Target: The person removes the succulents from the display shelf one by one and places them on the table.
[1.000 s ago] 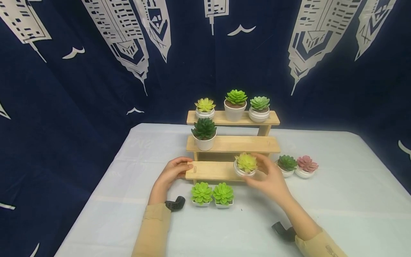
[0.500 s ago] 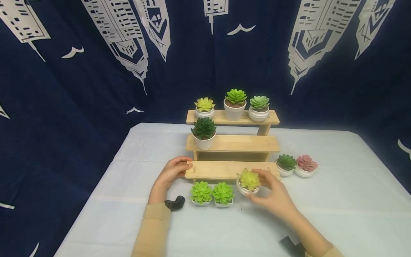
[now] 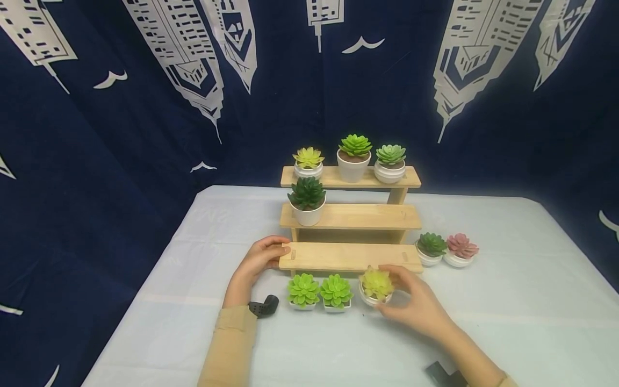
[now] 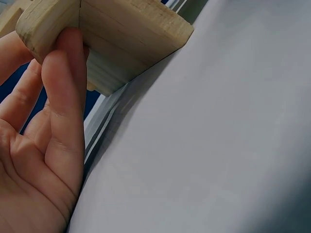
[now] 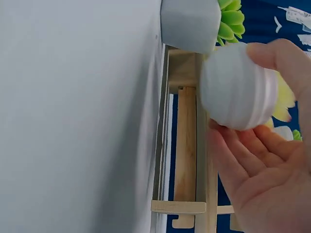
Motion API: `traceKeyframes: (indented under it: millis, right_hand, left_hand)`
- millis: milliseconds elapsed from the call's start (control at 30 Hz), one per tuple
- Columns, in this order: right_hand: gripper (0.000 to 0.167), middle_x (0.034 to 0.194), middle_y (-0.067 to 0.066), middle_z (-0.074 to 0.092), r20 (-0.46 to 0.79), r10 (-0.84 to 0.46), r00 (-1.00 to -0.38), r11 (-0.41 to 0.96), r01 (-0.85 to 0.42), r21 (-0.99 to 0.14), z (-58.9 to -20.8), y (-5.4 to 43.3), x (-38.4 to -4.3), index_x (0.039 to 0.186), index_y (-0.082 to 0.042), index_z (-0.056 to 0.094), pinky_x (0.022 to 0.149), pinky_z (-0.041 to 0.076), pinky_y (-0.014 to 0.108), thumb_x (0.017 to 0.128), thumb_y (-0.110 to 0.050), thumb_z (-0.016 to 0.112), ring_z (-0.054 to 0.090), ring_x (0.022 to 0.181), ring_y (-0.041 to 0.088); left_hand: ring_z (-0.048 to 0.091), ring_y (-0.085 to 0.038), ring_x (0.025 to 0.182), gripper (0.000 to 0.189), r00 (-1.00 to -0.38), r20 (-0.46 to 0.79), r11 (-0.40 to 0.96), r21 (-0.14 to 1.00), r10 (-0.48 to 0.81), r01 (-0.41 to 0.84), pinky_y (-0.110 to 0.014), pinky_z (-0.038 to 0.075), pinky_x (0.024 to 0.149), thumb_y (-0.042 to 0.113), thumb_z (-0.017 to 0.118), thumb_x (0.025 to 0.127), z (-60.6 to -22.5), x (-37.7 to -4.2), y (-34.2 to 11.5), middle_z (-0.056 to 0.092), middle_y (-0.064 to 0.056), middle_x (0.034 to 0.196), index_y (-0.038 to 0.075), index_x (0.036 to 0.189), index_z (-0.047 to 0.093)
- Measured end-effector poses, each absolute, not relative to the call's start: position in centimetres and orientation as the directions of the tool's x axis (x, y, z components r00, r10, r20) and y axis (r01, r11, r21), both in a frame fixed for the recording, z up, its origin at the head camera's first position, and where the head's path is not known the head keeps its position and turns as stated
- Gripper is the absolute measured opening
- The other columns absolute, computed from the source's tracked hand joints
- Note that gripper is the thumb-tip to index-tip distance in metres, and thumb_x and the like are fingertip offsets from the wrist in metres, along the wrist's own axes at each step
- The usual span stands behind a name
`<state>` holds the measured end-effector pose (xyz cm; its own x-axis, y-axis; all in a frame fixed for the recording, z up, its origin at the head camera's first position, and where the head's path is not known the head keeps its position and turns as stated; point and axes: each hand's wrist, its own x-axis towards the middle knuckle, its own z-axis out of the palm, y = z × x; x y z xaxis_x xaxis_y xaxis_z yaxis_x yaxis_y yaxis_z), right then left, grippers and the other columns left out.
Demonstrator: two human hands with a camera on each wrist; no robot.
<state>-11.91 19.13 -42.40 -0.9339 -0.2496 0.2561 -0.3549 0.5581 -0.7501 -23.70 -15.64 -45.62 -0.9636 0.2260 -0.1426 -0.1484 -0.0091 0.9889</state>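
In the head view my right hand [image 3: 418, 306] grips a yellow-green succulent [image 3: 377, 284] in a round white ribbed pot, in front of the lowest shelf. The right wrist view shows the pot [image 5: 238, 90] between thumb and fingers, raised off the table. My left hand [image 3: 261, 259] pinches the left end of the lowest board of a three-tier wooden shelf [image 3: 348, 257]; the left wrist view shows thumb and fingers around that board end [image 4: 53, 24]. Left of the held pot, two bright green succulents [image 3: 336, 292] in small white pots stand side by side on the table.
On the top tier stand a yellow succulent [image 3: 308, 161], a bright green one [image 3: 354, 156] and a pale green one [image 3: 390, 163]. A dark green succulent [image 3: 308, 200] occupies the middle tier's left end. A green [image 3: 430, 248] and a pink succulent [image 3: 461, 250] sit right of the shelf.
My right hand has brought the yellow-green succulent from the lowest tier's right part toward the front, down beside the two bright green ones. The left hand has stayed on the shelf.
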Motion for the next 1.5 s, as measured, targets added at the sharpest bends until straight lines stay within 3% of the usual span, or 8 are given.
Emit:
traceKeyframes:
  millis: [333,600,967,1300,1500]
  right_hand:
    - [0.073,0.121,0.010,0.059,0.245,-0.309,-0.919,0.514,-0.378,-0.770,-43.9,19.9,-12.5,0.129,-0.011,0.051,0.088,0.049,0.037,0.066,-0.019,0.086,0.060,0.104,0.025]
    - [0.073,0.127,0.017,0.053,0.220,-0.377,-0.900,0.424,-0.379,-0.822,-45.0,20.1,-12.9,0.128,-0.005,0.050,0.089,0.047,0.031,0.065,-0.014,0.085,0.058,0.108,0.034]
    - [0.072,0.129,0.023,0.051,0.191,-0.397,-0.898,0.423,-0.363,-0.831,-44.8,19.8,-12.8,0.129,-0.001,0.049,0.090,0.045,0.042,0.067,-0.015,0.084,0.054,0.110,0.042]
    - [0.088,0.131,0.018,0.051,0.118,-0.385,-0.915,0.522,-0.322,-0.790,-43.2,19.5,-12.7,0.133,-0.004,0.045,0.094,0.042,0.045,0.063,-0.040,0.084,0.053,0.114,0.038]
    - [0.084,0.125,0.013,0.058,0.156,-0.402,-0.902,0.493,-0.357,-0.793,-41.4,19.1,-13.3,0.134,-0.001,0.044,0.094,0.043,0.045,0.068,-0.036,0.083,0.056,0.112,0.031]
  left_hand:
    - [0.063,-0.018,0.080,0.035,-0.964,-0.148,0.001,0.988,0.223,-0.151,-0.030,0.052,0.067,0.013,0.069,0.085,-45.5,-23.7,-15.7,0.063,-0.007,0.101,0.000,0.116,0.060]
    - [0.063,-0.018,0.080,0.035,-0.963,-0.149,0.000,0.988,0.224,-0.153,-0.030,0.052,0.067,0.013,0.069,0.084,-45.3,-23.6,-15.6,0.063,-0.007,0.101,0.001,0.116,0.060]
    - [0.063,-0.018,0.079,0.035,-0.964,-0.142,-0.001,0.989,0.224,-0.146,-0.030,0.052,0.066,0.012,0.068,0.084,-45.6,-23.6,-15.6,0.064,-0.006,0.101,0.000,0.116,0.060]
    - [0.063,-0.018,0.078,0.036,-0.966,-0.141,-0.007,0.989,0.218,-0.146,-0.030,0.052,0.067,0.012,0.068,0.084,-45.7,-23.8,-15.6,0.064,-0.007,0.100,0.000,0.117,0.060]
    - [0.063,-0.018,0.079,0.036,-0.965,-0.145,0.003,0.989,0.216,-0.148,-0.029,0.052,0.067,0.013,0.069,0.084,-45.7,-23.8,-15.7,0.063,-0.008,0.101,0.000,0.117,0.060]
